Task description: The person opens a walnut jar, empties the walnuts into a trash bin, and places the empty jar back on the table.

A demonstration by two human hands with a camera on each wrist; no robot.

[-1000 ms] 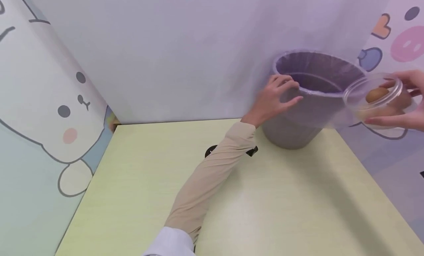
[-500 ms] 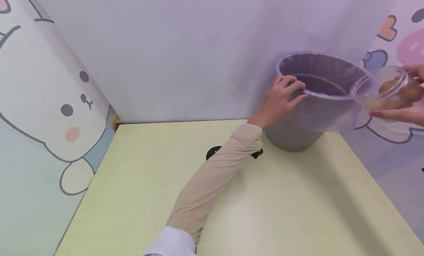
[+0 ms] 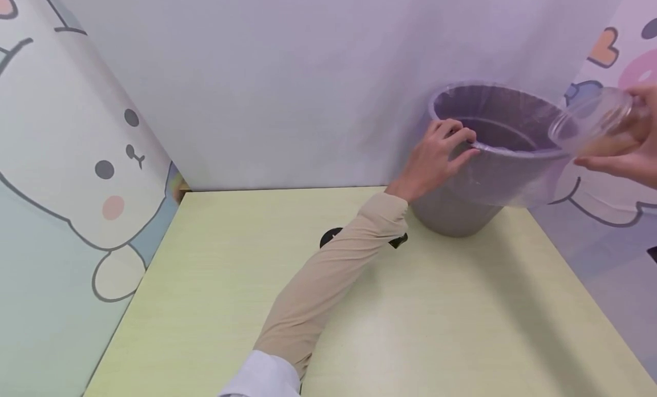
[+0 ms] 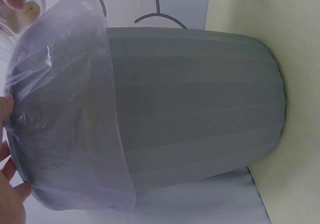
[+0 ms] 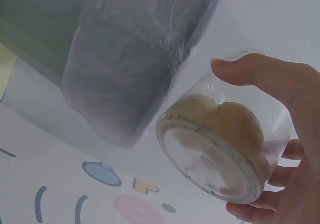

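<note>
A grey trash can (image 3: 454, 217) stands on the table's back right, lined with a translucent purplish trash bag (image 4: 75, 99) folded over its rim. My left hand (image 3: 433, 157) grips the near rim, fingers over the edge and thumb outside. Up to the right, my right hand (image 3: 639, 163) holds a clear plastic jar (image 5: 202, 159) tilted, its mouth towards the can's right rim. Several brown rounded lumps (image 5: 240, 126) sit inside the jar, near its base in the right wrist view; their kind is unclear. The jar's wall is dirty near the bottom.
The pale yellow-green table (image 3: 220, 283) extends in front of the can. A black flat item (image 3: 329, 235) lies partly hidden under my left forearm. Cartoon-printed walls (image 3: 123, 209) enclose the left and right sides, with a plain wall (image 3: 267, 89) behind.
My right hand has raised the jar slightly and tipped it further towards the can's opening. My left hand has moved slightly right and its thumb has closed in on the rim.
</note>
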